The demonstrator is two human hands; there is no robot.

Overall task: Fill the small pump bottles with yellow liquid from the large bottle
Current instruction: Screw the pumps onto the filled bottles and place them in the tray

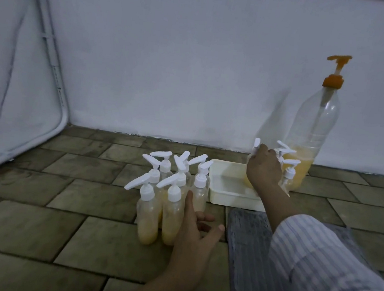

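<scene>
Yellow liquid filled only the lowest part of the large bottle [310, 134], a clear plastic bottle with an orange pump head [335, 72], which stood against the white wall [171, 60] at the far right. No label, brand or writing could be read on it or on any other vessel. Just beside the large bottle's base, on its near left side, stood two or three small pump bottles [287, 176] with white heads; their bodies were largely hidden behind the right hand [263, 170], so their fill level could not be judged. The right hand gripped another small bottle [249, 177] over the white tray [226, 194], its fingers curled round the bottle; only that bottle's white nozzle and a sliver of yellow below the palm showed. The tray lay on the tiled floor [36, 223] left of the large bottle, its near right corner covered by the forearm in a striped sleeve [316, 265]. Farther left of the large bottle, beyond the tray, stood a cluster of filled pump bottles [148, 212], about seven, the rear ones overlapping so the exact count was unclear. The left hand [195, 231] rested against the cluster's near right side with fingers extended and spread, gripping nothing. A grey striped cloth [248, 234] lay on the floor nearer than the tray, partly under the sleeve. Low light blurred fine detail throughout.
</scene>
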